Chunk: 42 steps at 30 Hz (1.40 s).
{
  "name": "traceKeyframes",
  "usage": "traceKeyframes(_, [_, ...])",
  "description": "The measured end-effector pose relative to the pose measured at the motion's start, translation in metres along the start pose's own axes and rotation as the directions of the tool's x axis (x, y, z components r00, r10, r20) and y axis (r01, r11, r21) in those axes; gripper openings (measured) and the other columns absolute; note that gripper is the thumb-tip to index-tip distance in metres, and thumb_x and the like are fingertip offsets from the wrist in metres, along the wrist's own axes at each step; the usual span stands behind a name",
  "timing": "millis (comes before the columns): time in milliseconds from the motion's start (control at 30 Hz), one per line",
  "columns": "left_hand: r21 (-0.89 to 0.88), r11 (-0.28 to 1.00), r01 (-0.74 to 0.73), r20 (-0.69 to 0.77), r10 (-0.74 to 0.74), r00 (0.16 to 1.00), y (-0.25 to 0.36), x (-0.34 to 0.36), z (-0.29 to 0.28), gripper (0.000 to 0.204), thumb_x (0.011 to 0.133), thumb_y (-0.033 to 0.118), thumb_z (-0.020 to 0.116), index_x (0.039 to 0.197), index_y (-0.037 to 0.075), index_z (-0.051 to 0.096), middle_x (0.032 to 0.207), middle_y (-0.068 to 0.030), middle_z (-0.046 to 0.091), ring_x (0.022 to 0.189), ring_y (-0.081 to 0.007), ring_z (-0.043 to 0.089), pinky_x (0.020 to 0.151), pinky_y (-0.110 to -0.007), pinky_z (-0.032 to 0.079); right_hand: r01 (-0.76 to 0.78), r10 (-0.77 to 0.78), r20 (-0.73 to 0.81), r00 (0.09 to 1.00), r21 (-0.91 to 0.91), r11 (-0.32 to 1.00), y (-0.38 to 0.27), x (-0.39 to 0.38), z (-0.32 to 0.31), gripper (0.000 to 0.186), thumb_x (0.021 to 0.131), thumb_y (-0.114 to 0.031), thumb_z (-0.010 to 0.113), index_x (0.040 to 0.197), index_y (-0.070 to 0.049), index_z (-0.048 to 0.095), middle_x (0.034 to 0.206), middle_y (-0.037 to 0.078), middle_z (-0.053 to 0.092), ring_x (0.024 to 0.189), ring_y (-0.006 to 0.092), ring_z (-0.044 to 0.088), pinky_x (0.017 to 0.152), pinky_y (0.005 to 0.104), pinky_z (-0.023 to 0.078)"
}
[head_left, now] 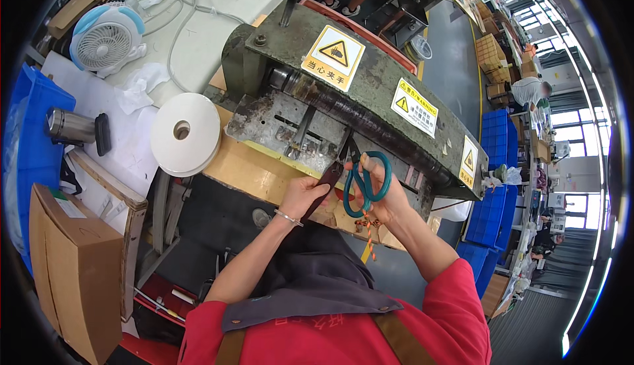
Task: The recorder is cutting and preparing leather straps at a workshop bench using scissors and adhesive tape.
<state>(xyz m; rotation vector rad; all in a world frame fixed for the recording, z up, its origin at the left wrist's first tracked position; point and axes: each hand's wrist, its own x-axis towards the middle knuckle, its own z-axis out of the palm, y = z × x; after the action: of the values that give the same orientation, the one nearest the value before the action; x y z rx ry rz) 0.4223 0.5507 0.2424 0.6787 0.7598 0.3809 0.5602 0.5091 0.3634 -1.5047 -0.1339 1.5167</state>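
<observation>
Low in front of the machine, my left hand [301, 197] is closed around a dark brownish-red strap [329, 175] that slants up toward the rollers. A longer part of the strap hangs below that hand, against my apron. To its right, my right hand [391, 195] grips scissors [350, 197] by their large teal handles. Their dark blades point up and away and meet the strap's upper end; whether they cut into it I cannot tell. An orange braided cord [370, 236] dangles from the handles.
A heavy green roller machine [383, 78] with yellow warning labels spans the space beyond my hands, its metal bed [261, 124] facing me. A white reel [168, 137] stands at the left, near a fan [105, 41], a steel cup [69, 126] and a cardboard box [72, 259].
</observation>
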Motion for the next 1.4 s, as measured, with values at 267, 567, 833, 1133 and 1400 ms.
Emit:
traceKeyframes(267, [-0.071, 0.997, 0.036, -0.04, -0.039, 0.998, 0.002, 0.002, 0.005, 0.018, 0.078, 0.012, 0.058, 0.076, -0.006, 0.057, 0.065, -0.0109, 0.059, 0.051, -0.0131, 0.057, 0.048, -0.022, 0.049, 0.002, -0.002, 0.015, 1.0, 0.003, 1.0, 0.001, -0.005, 0.001, 0.048, 0.076, -0.043, 0.056, 0.096, 0.0, 0.05, 0.05, 0.007, 0.052, 0.036, 0.0114, 0.045, 0.028, 0.021, 0.029])
traceKeyframes(567, [-0.006, 1.0, -0.012, -0.023, 0.011, 1.0, -0.001, 0.004, 0.002, 0.017, 0.076, 0.009, 0.059, 0.074, -0.007, 0.056, 0.065, -0.0115, 0.059, 0.051, -0.0135, 0.057, 0.049, -0.022, 0.048, 0.017, -0.017, -0.013, 1.0, -0.007, 1.0, -0.002, 0.0, 0.003, 0.048, 0.076, -0.044, 0.056, 0.096, 0.0, 0.05, 0.05, 0.006, 0.051, 0.035, 0.0112, 0.046, 0.028, 0.0206, 0.029])
traceKeyframes(833, [-0.054, 0.999, -0.001, -0.074, -0.003, 0.997, 0.001, 0.001, 0.006, 0.017, 0.076, 0.01, 0.06, 0.073, -0.007, 0.057, 0.064, -0.0116, 0.059, 0.051, -0.013, 0.057, 0.047, -0.021, 0.047, -0.016, 0.016, -0.053, 0.998, -0.011, 1.0, -0.004, -0.003, 0.004, 0.051, 0.075, -0.045, 0.056, 0.096, 0.0, 0.051, 0.05, 0.006, 0.051, 0.036, 0.0108, 0.045, 0.028, 0.0203, 0.029])
traceKeyframes(1133, [-0.019, 1.0, -0.023, -0.061, 0.022, 0.998, 0.001, 0.003, 0.006, 0.018, 0.076, 0.011, 0.061, 0.071, -0.006, 0.056, 0.063, -0.0117, 0.059, 0.05, -0.0133, 0.057, 0.046, -0.022, 0.046, 0.049, -0.05, -0.005, 0.999, -0.063, 0.997, 0.0, 0.001, -0.001, 0.051, 0.074, -0.046, 0.057, 0.094, 0.0, 0.051, 0.047, 0.006, 0.049, 0.034, 0.0118, 0.043, 0.028, 0.0209, 0.027])
traceKeyframes(1400, [-0.034, 0.999, -0.042, -0.101, 0.038, 0.994, -0.001, 0.003, 0.009, 0.021, 0.076, 0.013, 0.06, 0.068, -0.005, 0.055, 0.061, -0.0114, 0.058, 0.048, -0.0135, 0.056, 0.045, -0.022, 0.046, 0.068, -0.067, 0.014, 0.998, -0.083, 0.994, 0.002, 0.001, -0.001, 0.048, 0.076, -0.044, 0.056, 0.094, 0.0, 0.052, 0.048, 0.005, 0.05, 0.034, 0.0106, 0.044, 0.028, 0.0203, 0.027])
